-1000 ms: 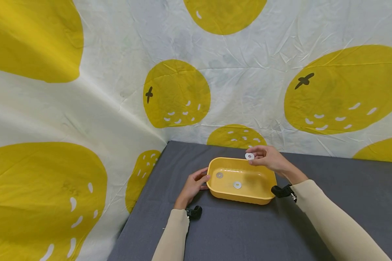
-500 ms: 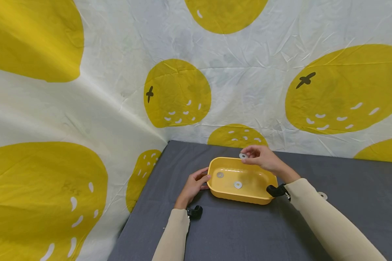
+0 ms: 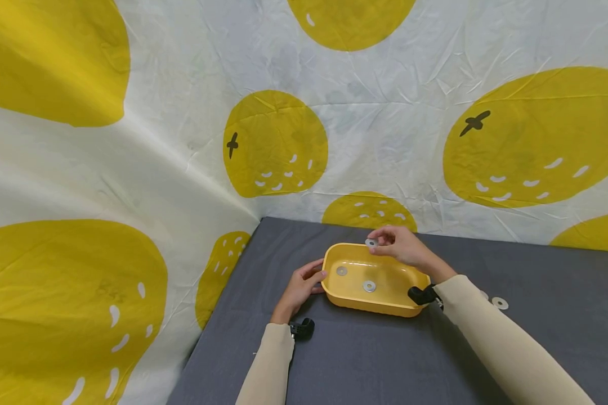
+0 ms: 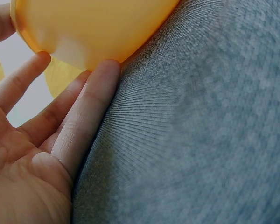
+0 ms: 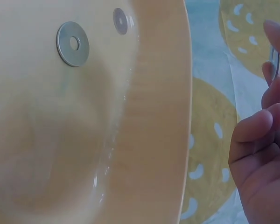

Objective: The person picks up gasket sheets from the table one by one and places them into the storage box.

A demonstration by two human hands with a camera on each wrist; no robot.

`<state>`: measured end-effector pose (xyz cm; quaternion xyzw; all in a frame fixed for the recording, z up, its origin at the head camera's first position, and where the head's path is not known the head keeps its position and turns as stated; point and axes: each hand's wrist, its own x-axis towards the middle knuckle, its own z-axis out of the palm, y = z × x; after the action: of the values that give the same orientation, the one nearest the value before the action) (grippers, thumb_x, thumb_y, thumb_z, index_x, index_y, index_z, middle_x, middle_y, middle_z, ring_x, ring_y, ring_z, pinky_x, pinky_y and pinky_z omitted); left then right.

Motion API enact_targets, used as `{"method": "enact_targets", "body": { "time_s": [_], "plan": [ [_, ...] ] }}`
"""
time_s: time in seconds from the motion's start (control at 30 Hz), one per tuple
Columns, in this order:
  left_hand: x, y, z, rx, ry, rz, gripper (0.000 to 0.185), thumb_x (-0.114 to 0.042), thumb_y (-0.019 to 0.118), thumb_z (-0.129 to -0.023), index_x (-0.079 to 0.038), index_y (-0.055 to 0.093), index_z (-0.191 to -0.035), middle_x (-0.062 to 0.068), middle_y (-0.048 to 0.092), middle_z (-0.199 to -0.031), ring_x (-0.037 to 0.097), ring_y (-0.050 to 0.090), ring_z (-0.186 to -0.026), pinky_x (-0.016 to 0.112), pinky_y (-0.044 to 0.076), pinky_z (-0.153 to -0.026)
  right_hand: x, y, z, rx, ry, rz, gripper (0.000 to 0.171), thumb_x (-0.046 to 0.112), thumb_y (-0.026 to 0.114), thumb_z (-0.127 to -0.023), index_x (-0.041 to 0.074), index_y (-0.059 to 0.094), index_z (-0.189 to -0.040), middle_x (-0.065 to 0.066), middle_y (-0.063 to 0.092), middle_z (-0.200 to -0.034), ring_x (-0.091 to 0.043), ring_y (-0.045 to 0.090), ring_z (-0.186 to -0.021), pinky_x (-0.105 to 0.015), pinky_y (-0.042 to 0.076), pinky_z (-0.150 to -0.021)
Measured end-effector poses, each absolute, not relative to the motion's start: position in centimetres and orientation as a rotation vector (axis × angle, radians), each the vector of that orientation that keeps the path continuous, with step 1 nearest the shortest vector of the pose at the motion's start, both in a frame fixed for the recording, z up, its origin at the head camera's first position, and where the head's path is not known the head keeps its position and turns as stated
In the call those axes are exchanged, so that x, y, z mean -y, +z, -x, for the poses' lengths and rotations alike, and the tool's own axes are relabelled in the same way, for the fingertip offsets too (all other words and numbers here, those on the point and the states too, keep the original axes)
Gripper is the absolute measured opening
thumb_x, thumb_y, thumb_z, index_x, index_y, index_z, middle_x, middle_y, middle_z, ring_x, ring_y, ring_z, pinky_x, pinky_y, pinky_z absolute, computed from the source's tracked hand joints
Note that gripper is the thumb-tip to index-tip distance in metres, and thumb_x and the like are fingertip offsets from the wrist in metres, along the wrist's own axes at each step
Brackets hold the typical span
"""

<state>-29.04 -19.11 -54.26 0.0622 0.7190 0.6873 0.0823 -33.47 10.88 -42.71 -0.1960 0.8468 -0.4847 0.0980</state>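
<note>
Head view, backdrop: a wrinkled white cloth [image 3: 147, 169] printed with large yellow fruit shapes hung behind and to the left of the work area.
Table: a dark grey fabric-covered surface [image 3: 365, 360] carried everything else.
Right arm: the cream sleeve [image 3: 506, 349] ran from the lower right corner up to the tub's right end, with a black wrist mount at the cuff.
Left arm: a matching sleeve [image 3: 269, 365] rose from the bottom edge, wrist mount at the cuff.
Tub: a yellow plastic tub [image 3: 352, 301] stood on the table between the two hands; the right wrist view showed its rim [image 5: 170, 116] and inner wall from above.
Left hand: the left hand [image 3: 300, 288] lay against the tub's left end with fingers extended; the left wrist view showed the straight fingers [image 4: 91, 112] touching the tub's underside [image 4: 93, 28] where it met the table, gripping nothing.
Right hand: the right hand [image 3: 402, 247] was held over the tub's far rim, fingers curled, pinching a washer between thumb and fingertips.
Held washer: the held washer [image 3: 371, 243] was above the far rim, clear of the tub floor; the right wrist view showed it edge-on [image 5: 274, 59] at the fingertips.
Washers in tub: two washers lay flat on the tub floor, one central [image 3: 369, 286] and one nearer the left end [image 3: 342, 271], well apart.
Loose washer: one more washer [image 3: 499, 303] lay on the table right of the right sleeve.
</note>
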Motion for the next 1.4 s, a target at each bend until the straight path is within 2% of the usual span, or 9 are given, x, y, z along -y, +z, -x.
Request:
{"method": "enact_targets", "body": {
  "time_s": [0.13, 0.57, 0.77, 1.03, 1.4],
  "plan": [
    [19.1, -54.2, 29.0, -2.161, 2.044, -0.195, 0.052, -0.034, 0.069, -0.1, -0.018, 0.056, -0.148, 0.017, 0.064, -0.137, 0.031, 0.069, -0.116, 0.04, 0.063, -0.09, -10.5, -43.0, 33.8, -2.551, -1.358, 0.633, 0.031, 0.017, 0.078, -0.093, 0.004, 0.068, -0.119, -0.007, 0.055, -0.09, -0.021, 0.05, -0.08, -0.025, 0.046, -0.066],
    [19.2, -54.1, 29.0, -2.164, 2.04, -0.206, 0.054, -0.035, 0.069, -0.099, -0.018, 0.056, -0.149, 0.017, 0.063, -0.139, 0.032, 0.068, -0.117, 0.04, 0.063, -0.089, -8.6, -44.0, 34.4, -2.692, -1.034, 0.791, 0.027, 0.017, 0.081, -0.089, 0.01, 0.07, -0.112, -0.004, 0.058, -0.085, -0.018, 0.047, -0.071, -0.029, 0.04, -0.065],
    [19.3, -54.1, 29.0, -2.167, 2.035, -0.21, 0.056, -0.036, 0.069, -0.099, -0.017, 0.055, -0.149, 0.017, 0.063, -0.139, 0.03, 0.069, -0.116, 0.04, 0.063, -0.089, -7.9, -44.5, 34.7, -2.704, -0.907, 0.827, 0.026, 0.017, 0.082, -0.088, 0.012, 0.071, -0.112, -0.002, 0.06, -0.078, -0.016, 0.051, -0.065, -0.029, 0.043, -0.06],
    [19.3, -54.1, 29.1, -2.167, 2.036, -0.208, 0.047, -0.032, 0.068, -0.101, -0.025, 0.059, -0.146, 0.016, 0.064, -0.138, 0.029, 0.07, -0.115, 0.041, 0.063, -0.09, -7.2, -44.9, 35.0, -2.685, -0.846, 0.831, 0.026, 0.018, 0.081, -0.089, 0.012, 0.072, -0.113, -0.002, 0.056, -0.069, -0.016, 0.048, -0.059, -0.028, 0.039, -0.055],
    [19.2, -54.3, 29.1, -2.162, 2.045, -0.182, 0.048, -0.032, 0.068, -0.1, -0.022, 0.059, -0.146, 0.016, 0.063, -0.138, 0.03, 0.069, -0.116, 0.04, 0.063, -0.089, -6.5, -45.9, 35.9, -2.592, -0.901, 0.851, 0.025, 0.016, 0.081, -0.09, 0.013, 0.072, -0.112, 0.002, 0.049, -0.062, -0.014, 0.042, -0.054, -0.025, 0.036, -0.053]
  ]
}}
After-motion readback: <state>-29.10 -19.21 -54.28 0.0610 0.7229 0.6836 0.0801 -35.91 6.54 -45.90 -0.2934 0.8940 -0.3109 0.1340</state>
